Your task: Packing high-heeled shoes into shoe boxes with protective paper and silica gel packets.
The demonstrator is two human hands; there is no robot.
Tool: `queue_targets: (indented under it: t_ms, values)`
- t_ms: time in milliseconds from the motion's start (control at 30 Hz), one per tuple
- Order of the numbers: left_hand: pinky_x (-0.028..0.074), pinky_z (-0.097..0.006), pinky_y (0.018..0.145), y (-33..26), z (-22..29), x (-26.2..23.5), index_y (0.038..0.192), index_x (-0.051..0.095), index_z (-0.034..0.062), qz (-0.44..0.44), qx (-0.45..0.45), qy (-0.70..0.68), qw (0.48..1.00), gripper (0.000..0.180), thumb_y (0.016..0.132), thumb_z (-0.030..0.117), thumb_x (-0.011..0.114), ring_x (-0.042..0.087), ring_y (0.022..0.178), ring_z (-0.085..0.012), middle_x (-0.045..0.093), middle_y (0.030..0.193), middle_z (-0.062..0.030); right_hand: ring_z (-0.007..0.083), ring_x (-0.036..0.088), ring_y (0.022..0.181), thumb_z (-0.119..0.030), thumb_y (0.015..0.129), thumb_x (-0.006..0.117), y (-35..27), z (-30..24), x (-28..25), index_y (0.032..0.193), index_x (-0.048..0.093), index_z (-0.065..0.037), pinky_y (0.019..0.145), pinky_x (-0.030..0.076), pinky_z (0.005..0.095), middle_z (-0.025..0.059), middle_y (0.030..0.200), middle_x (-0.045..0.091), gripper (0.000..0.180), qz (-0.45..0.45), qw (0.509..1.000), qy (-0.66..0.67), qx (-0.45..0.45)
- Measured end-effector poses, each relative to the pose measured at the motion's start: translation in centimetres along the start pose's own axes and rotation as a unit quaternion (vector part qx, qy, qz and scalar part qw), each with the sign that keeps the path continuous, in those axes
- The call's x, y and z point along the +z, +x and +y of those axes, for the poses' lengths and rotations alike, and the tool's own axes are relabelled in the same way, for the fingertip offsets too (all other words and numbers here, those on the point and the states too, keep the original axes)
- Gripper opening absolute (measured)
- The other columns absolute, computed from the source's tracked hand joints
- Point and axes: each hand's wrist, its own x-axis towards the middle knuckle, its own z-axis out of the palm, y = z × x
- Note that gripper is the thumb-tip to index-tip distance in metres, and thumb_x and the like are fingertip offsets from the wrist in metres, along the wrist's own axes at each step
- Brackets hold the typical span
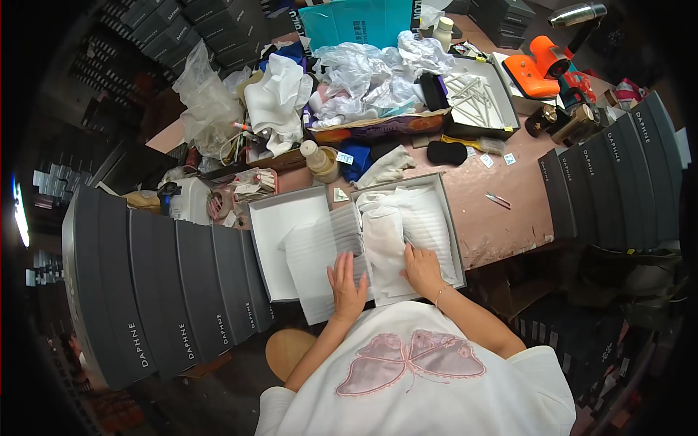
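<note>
A grey-edged shoebox (456,243) with white lining holds a soft white wrapped bundle (384,225) and ribbed white padding (427,221). My right hand (424,270) is inside the box, its fingers curled on the bundle's near right side. The exact fingertip hold is partly hidden. To the left lies the box lid (280,211), white inside, tilted against the box. A translucent ribbed foam sheet (309,265) lies across the lid and over the box's left edge. My left hand (347,287) rests on this sheet with its fingers stretched out.
Rows of dark grey shoeboxes stand at left (156,283) and right (603,182). Beyond the box are a carton of crumpled plastic (363,80), a glue bottle (316,156), a brush (480,144) and an orange tape dispenser (534,73). Small snips (499,199) lie on the pink table.
</note>
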Motion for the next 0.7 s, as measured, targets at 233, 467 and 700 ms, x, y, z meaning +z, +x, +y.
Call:
queue_targets:
  t_ms: [233, 467, 700]
  values:
    - [0.037, -0.036, 0.104, 1.9, 0.9, -2.3, 0.142, 0.032, 0.0002, 0.039, -0.150, -0.432, 0.888, 0.056, 0.095, 0.016, 0.056, 0.043, 0.127, -0.0243, 0.040, 0.142, -0.0143, 0.0354, 0.061, 0.080, -0.016, 0.072, 0.076, 2.1, 0.6, -5.4, 0.129, 0.048, -0.009, 0.071, 0.050, 0.0425, 0.0178, 0.094, 0.060, 0.063, 0.009, 0.980, 0.201, -0.009]
    - [0.034, -0.037, 0.107, -0.6, 1.8, -5.0, 0.146, 0.021, -0.0026, -0.184, -0.216, -0.539, 0.793, 0.075, 0.092, 0.027, 0.063, 0.035, 0.134, -0.0292, 0.032, 0.145, -0.0222, 0.0105, 0.063, 0.076, -0.010, 0.082, 0.071, 2.9, 2.6, -9.0, 0.112, 0.060, 0.005, 0.064, 0.051, 0.0258, 0.0044, 0.090, 0.066, 0.035, -0.160, 0.787, 0.580, 0.141]
    - [0.035, -0.036, 0.105, -0.8, 7.5, -4.5, 0.143, 0.023, -0.0060, -0.137, -0.059, -0.543, 0.826, 0.082, 0.087, 0.031, 0.069, 0.037, 0.130, -0.0262, 0.039, 0.139, -0.0218, 0.0153, 0.065, 0.093, -0.011, 0.093, 0.060, 2.0, -1.8, -5.4, 0.123, 0.054, -0.001, 0.081, 0.055, 0.0282, 0.0074, 0.108, 0.065, 0.033, -0.057, 0.407, 0.890, 0.198]
